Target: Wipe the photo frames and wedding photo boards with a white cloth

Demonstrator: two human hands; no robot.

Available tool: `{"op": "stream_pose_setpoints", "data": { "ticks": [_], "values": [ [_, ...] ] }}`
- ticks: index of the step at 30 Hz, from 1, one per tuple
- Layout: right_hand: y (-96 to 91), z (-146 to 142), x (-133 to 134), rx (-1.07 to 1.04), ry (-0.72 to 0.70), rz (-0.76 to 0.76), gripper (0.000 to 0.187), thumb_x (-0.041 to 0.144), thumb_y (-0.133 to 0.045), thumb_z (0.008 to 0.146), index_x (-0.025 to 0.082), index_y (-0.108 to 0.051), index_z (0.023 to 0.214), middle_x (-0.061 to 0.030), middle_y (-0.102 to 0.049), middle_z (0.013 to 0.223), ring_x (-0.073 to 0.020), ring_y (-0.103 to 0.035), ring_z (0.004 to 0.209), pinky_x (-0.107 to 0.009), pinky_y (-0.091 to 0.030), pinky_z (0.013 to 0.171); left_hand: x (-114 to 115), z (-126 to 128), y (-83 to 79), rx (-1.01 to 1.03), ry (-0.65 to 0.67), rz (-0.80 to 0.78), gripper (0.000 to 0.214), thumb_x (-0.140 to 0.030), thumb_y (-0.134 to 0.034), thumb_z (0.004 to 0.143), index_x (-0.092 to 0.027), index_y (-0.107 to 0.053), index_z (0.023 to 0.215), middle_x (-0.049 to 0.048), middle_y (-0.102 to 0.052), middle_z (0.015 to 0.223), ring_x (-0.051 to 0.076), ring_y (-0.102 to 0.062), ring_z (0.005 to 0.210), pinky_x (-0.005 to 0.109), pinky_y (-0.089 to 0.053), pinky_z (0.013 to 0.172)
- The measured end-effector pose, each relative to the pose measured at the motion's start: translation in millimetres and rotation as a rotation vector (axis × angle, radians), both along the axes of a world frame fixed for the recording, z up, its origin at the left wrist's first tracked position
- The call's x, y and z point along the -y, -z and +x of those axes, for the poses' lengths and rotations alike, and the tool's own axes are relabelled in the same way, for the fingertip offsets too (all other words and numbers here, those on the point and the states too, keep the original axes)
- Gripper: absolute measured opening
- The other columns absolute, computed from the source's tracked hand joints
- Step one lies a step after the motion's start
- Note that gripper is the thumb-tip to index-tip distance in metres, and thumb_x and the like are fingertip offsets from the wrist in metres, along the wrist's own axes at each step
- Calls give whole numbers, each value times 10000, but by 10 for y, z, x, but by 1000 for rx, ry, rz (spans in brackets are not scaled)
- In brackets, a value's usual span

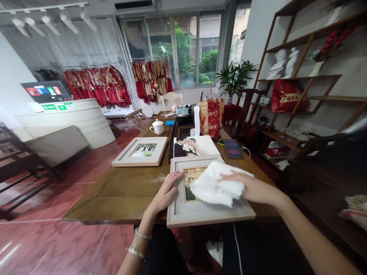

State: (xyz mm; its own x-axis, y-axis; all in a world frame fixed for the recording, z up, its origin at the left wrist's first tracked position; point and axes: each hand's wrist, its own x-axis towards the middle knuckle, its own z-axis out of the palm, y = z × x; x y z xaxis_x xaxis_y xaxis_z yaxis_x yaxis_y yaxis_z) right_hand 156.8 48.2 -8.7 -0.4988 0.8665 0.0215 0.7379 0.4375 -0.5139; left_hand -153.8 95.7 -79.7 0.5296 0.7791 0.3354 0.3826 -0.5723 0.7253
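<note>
A picture frame (pixel 179 214) with a pale wooden border lies at the near edge of the table, a wide mat around its small photo. My left hand (pixel 168 190) grips the frame's left side, fingers over the border. On the frame's right half, a bunched white cloth (pixel 218 183) is under my right hand (pixel 248 185), whose fingers press into it. The cloth hides much of the photo. Just behind lies a photo print of a couple (pixel 197 146), partly overlapped by the frame. A second picture frame (pixel 140 164) rests flat to the left.
The wooden table (pixel 114 194) also bears a lidded white cup (pixel 157 127), a small blue box (pixel 170 123), a dark pot (pixel 183 117), a red and tan paper bag (pixel 212 118) and a tablet (pixel 233 148) at right. A white cable (pixel 237 244) hangs below the near edge.
</note>
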Motion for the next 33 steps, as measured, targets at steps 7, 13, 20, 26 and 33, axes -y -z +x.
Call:
{"op": "stream_pose_setpoints", "data": {
  "ticks": [7, 13, 20, 26, 33],
  "values": [
    [248, -383, -519, 120, 154, 245, 521, 61, -487, 678, 206, -602, 1165, -64, -529, 1323, -235, -322, 1327, -489, -133, 1098, -2, 3, -14, 14, 1, 10, 588, -55, -371, 738, -202, -465, 1300, 71, -442, 1367, 236, -289, 1318, 472, -173, 1124],
    [89, -260, -186, 9, -215, 2, 450, 96, -474, 734, 254, -634, 1125, -19, -574, 1275, -221, -383, 1294, -469, -124, 1112, -2, 13, -26, 21, 0, 3, 549, -59, -380, 725, -194, -520, 1239, 79, -477, 1323, 242, -296, 1313, 464, -184, 1119],
    [-106, -19, -52, -100, -200, -146, 355, 166, -482, 781, 239, -672, 1072, 6, -647, 1168, -229, -549, 1130, -368, -302, 1058, -10, 19, -37, 36, 19, 27, 496, -68, -382, 741, -195, -574, 1181, 76, -536, 1257, 232, -374, 1246, 441, -240, 1092],
    [12, -502, -455, -57, 320, 175, 334, 210, -498, 769, 190, -644, 1069, -100, -688, 1049, -292, -620, 936, -344, -469, 765, -26, 20, -60, 30, 64, 54, 412, -94, -389, 777, -199, -662, 1068, 69, -633, 1153, 239, -458, 1133, 438, -329, 1014],
    [77, -1293, -779, -51, 18, 231, 330, 191, -523, 761, 195, -627, 1074, -65, -649, 1140, -226, -582, 1036, -270, -428, 853, -15, 24, -54, -4, 28, 14, 436, -104, -393, 769, -203, -659, 1101, 56, -624, 1182, 251, -485, 1125, 432, -311, 1023]
  ]
}}
